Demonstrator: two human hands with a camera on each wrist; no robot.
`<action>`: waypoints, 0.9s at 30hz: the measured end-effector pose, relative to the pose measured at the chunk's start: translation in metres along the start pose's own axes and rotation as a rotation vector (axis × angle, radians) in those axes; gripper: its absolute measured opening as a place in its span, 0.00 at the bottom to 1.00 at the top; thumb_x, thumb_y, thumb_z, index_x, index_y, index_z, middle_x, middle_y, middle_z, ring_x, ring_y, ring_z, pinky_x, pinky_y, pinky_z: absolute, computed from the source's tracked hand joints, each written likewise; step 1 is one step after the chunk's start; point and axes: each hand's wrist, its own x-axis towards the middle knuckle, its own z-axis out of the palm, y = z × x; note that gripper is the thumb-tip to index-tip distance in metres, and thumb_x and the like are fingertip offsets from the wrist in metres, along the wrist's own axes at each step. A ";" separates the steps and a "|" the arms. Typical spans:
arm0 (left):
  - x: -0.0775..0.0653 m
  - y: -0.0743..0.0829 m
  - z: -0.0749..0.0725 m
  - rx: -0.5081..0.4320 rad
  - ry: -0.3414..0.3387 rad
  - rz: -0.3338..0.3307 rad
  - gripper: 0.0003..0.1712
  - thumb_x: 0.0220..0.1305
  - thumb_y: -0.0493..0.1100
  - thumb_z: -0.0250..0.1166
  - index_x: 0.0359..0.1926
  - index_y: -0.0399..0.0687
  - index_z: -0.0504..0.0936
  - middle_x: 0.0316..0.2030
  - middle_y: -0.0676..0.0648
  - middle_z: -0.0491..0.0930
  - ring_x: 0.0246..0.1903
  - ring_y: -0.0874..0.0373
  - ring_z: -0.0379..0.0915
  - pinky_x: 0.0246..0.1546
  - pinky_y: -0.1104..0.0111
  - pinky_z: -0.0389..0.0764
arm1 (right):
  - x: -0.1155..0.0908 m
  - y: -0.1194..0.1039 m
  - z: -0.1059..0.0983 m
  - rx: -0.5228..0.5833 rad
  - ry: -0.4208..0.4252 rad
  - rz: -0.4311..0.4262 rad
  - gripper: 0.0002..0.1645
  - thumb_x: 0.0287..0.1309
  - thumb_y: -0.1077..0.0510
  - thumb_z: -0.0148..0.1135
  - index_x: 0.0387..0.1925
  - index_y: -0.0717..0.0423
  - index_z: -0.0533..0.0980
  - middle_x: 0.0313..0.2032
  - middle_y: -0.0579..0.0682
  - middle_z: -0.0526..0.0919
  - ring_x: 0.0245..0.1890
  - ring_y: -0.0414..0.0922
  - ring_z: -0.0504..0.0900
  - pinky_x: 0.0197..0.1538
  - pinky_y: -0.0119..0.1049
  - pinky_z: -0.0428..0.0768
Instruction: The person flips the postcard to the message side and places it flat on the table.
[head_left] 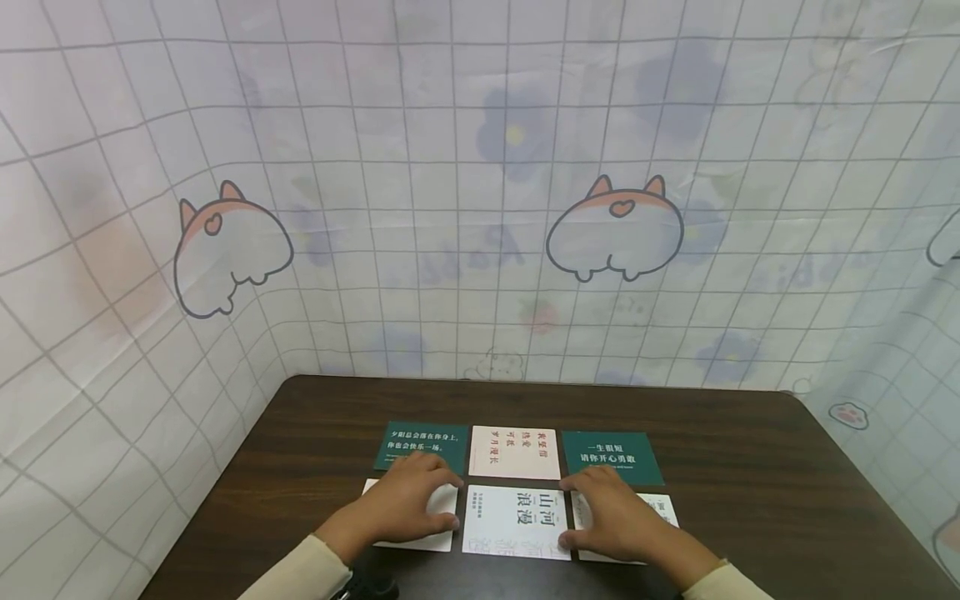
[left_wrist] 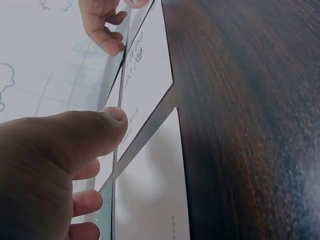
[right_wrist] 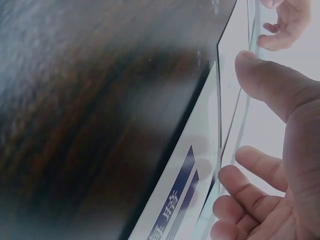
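Two rows of three printed cards lie on the dark wooden table. At the back are a green card [head_left: 431, 442], a pale pink card [head_left: 514, 452] and another green card [head_left: 613, 458]. In front, a white card with large characters [head_left: 514, 521] lies in the middle. My left hand [head_left: 411, 500] is over the front left white card [head_left: 420, 540], thumb and fingers spread apart with nothing between them. My right hand [head_left: 611, 517] is likewise over the front right white card [head_left: 662, 507], partly hiding it. In the left wrist view, the thumb [left_wrist: 107, 131] overlaps the middle card.
The table's wooden top [head_left: 750, 467] extends on both sides of the cards. A black object [head_left: 375, 586] sits at the near edge by the left sleeve. A white gridded curtain [head_left: 450, 208] with cartoon animals hangs behind the table and along its sides.
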 end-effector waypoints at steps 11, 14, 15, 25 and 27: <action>0.004 0.008 -0.001 -0.005 -0.018 -0.007 0.28 0.57 0.61 0.75 0.57 0.56 0.84 0.51 0.54 0.76 0.58 0.52 0.66 0.59 0.45 0.67 | 0.002 0.005 0.004 -0.024 -0.005 -0.009 0.48 0.36 0.36 0.84 0.56 0.57 0.80 0.51 0.50 0.80 0.58 0.55 0.72 0.60 0.58 0.73; 0.006 0.010 -0.001 -0.008 -0.029 -0.011 0.29 0.57 0.61 0.75 0.56 0.57 0.85 0.51 0.54 0.76 0.58 0.52 0.66 0.59 0.44 0.67 | 0.004 0.005 0.004 -0.024 -0.011 -0.004 0.49 0.34 0.36 0.84 0.56 0.57 0.80 0.50 0.50 0.79 0.57 0.55 0.71 0.59 0.57 0.73; 0.006 0.010 0.000 -0.007 -0.032 -0.012 0.29 0.57 0.61 0.75 0.57 0.57 0.84 0.51 0.54 0.75 0.58 0.52 0.66 0.59 0.44 0.67 | 0.004 0.005 0.004 -0.023 -0.014 -0.001 0.49 0.34 0.36 0.85 0.56 0.57 0.80 0.50 0.50 0.79 0.57 0.55 0.71 0.59 0.57 0.73; 0.013 0.006 0.009 0.014 -0.069 -0.035 0.33 0.53 0.67 0.75 0.58 0.62 0.84 0.52 0.55 0.74 0.57 0.54 0.63 0.60 0.46 0.66 | 0.006 0.001 0.002 -0.040 -0.041 0.004 0.51 0.32 0.36 0.86 0.56 0.58 0.80 0.50 0.52 0.79 0.54 0.53 0.72 0.59 0.57 0.72; 0.014 0.007 0.009 0.012 -0.071 -0.037 0.33 0.52 0.66 0.76 0.58 0.62 0.84 0.52 0.55 0.74 0.57 0.54 0.63 0.59 0.46 0.66 | 0.007 0.001 0.001 -0.044 -0.051 0.006 0.52 0.31 0.36 0.86 0.57 0.59 0.80 0.50 0.52 0.79 0.53 0.53 0.72 0.59 0.57 0.72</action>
